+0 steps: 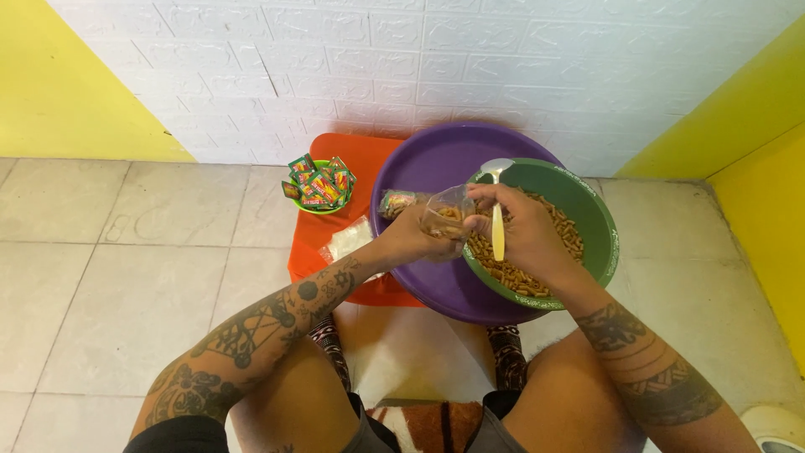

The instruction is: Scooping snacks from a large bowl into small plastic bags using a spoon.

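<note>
Grey tiled floor (126, 277) under me, white brick-pattern wall at the far edge. An orange tray or low stand (323, 239) sits on the tiles ahead of my knees. On it: small green bowl (317, 207) of sachets far left, clear plastic bags (348, 239) nearer, purple basin (423, 168) overlapping its right side.

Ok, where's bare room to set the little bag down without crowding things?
Free: the purple tray behind the green bowl, and floor tiles left of the orange stool. Crowded: the stool's top holds a sachet dish and plastic bags; both hands, left hand and right hand, fill the bowl's near rim.
</note>
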